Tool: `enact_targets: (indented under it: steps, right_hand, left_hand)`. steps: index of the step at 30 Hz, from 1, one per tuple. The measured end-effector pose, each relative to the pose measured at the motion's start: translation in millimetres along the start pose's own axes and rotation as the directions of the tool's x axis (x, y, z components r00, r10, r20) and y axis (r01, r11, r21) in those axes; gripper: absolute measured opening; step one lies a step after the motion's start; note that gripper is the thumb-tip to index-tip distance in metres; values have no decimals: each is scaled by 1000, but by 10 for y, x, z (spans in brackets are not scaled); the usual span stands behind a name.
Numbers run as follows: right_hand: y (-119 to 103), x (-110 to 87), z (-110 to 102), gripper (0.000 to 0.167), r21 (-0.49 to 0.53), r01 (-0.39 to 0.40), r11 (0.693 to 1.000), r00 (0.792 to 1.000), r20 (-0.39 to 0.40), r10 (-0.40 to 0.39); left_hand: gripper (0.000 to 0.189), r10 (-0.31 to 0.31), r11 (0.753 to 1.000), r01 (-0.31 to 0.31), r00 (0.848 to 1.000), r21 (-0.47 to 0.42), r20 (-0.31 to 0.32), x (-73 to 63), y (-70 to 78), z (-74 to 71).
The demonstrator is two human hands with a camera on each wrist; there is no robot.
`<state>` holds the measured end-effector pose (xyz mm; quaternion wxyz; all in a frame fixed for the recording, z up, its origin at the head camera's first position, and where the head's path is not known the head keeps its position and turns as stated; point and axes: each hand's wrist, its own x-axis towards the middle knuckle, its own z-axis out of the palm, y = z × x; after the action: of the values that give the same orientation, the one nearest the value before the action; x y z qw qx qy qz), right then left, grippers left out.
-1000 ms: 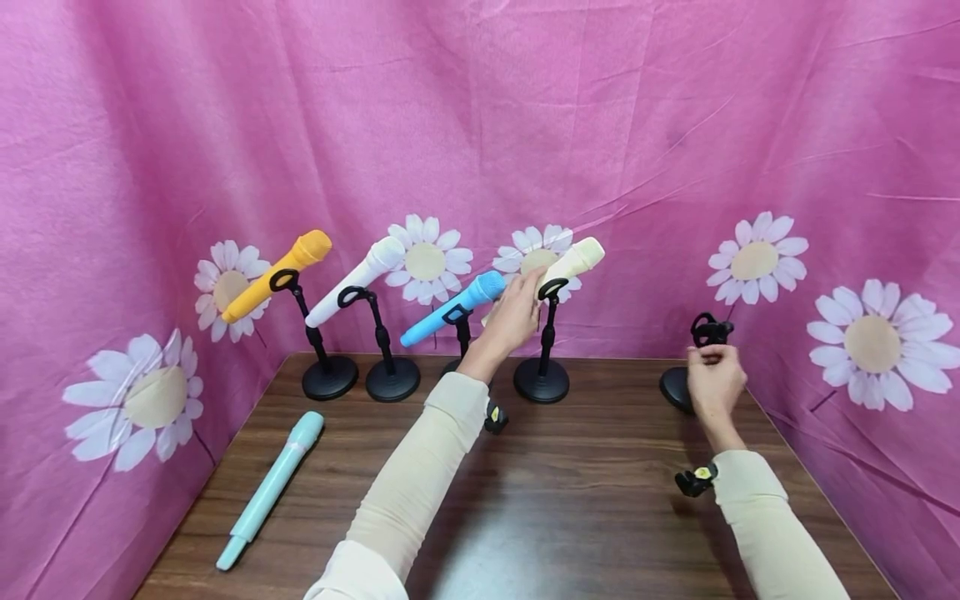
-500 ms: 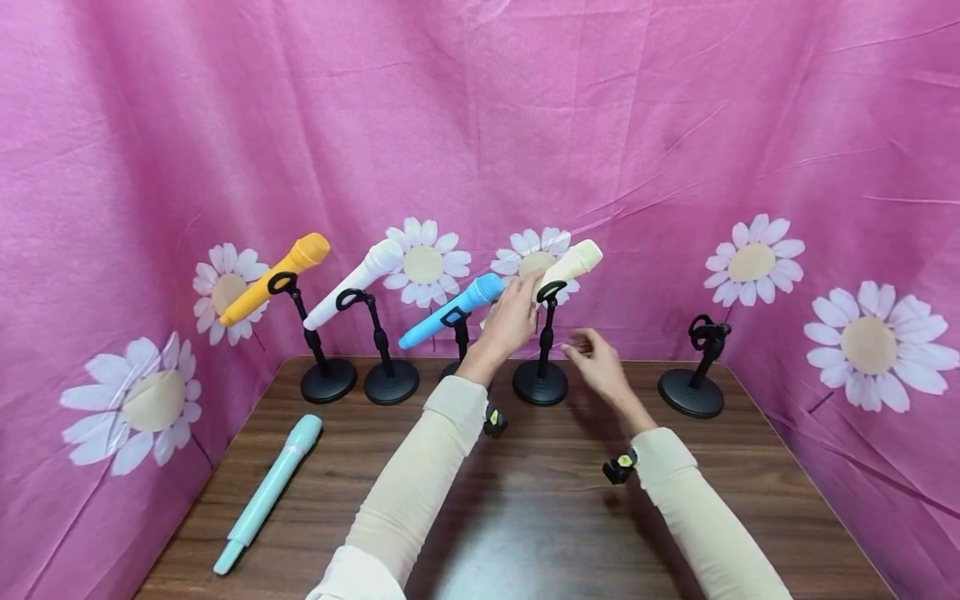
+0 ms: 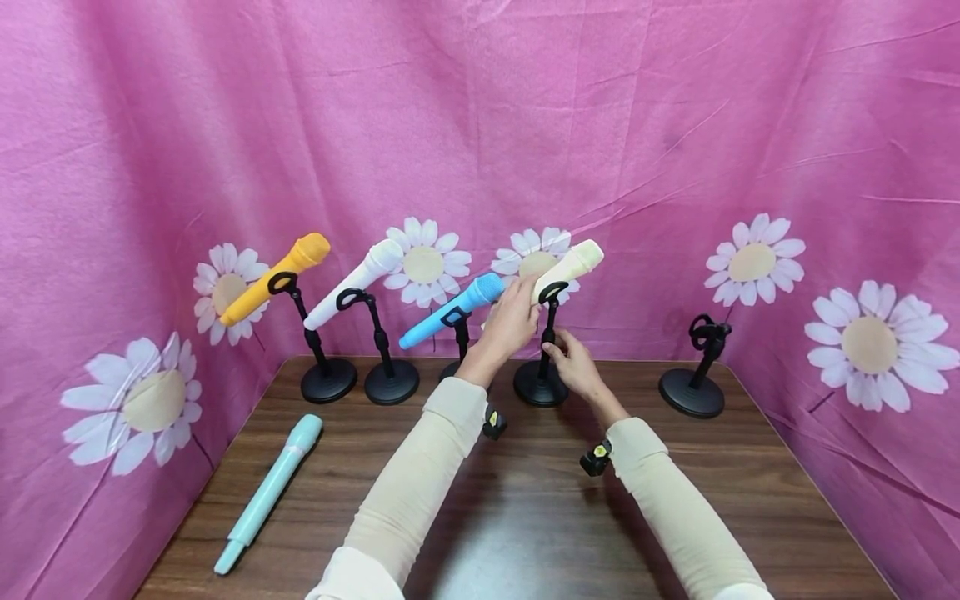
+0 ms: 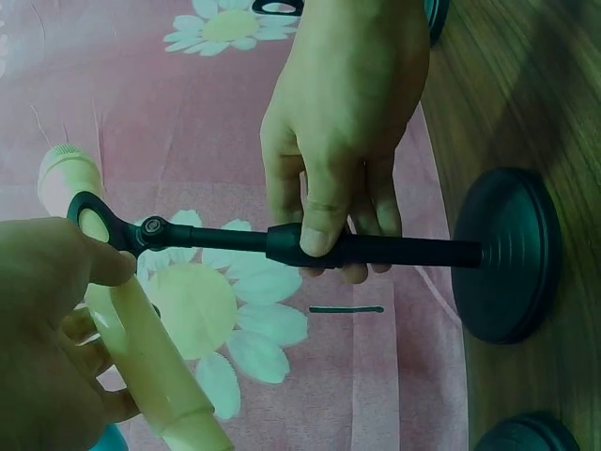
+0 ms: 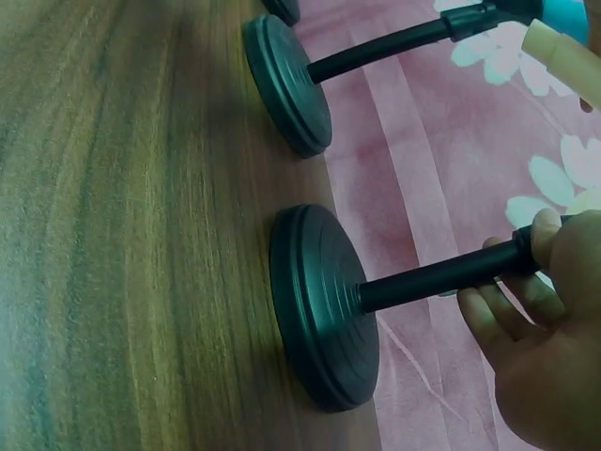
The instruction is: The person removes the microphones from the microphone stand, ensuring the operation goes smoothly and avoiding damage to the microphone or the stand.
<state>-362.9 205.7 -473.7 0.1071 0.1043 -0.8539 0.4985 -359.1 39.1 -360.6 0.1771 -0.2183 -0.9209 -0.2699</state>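
A cream microphone [image 3: 576,261] sits tilted in the ring clip of a black microphone stand [image 3: 542,383]. My left hand [image 3: 512,317] holds this microphone just below the clip; in the left wrist view the thumb lies along the cream body [image 4: 141,338] with fingers curled behind it. Around the stand's pole, near its collar, my right hand [image 3: 576,365] has its thumb and fingers closed, as the left wrist view shows. The stand's round base [image 5: 324,310] rests on the table in the right wrist view.
Left of my hands, blue [image 3: 450,312], white [image 3: 352,283] and orange [image 3: 273,281] microphones lean in their own stands. A mint microphone [image 3: 270,492] lies on the wooden table [image 3: 540,517] at front left. One stand [image 3: 692,392] without a microphone is at right, before the pink curtain [image 3: 480,108].
My right hand has left the far right stand, moved left and taken hold of the pole of the cream microphone's stand. My left hand has stayed on the cream microphone.
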Motion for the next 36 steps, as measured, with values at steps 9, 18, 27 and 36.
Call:
enact_targets:
  steps: [9, 18, 27, 36]
  right_hand:
    - [0, -85, -36, 29, 14, 8, 1000, 1000, -30, -8]
    - [-29, -198, -78, 24, -39, 22, 999, 999, -46, -24]
    - [-91, -342, -92, 24, -56, 54, 997, 997, -52, -57]
    - [-218, -537, -92, 20, -64, 63, 996, 997, -47, -66]
  left_hand:
    - [53, 4, 1000, -4, 999, -9, 35, -15, 2, -10]
    - [53, 56, 996, -54, 998, -73, 34, -89, -22, -47]
    - [53, 130, 981, -122, 990, -152, 46, -221, -54, -156]
    - [56, 220, 954, -200, 973, -225, 70, -393, -104, -331]
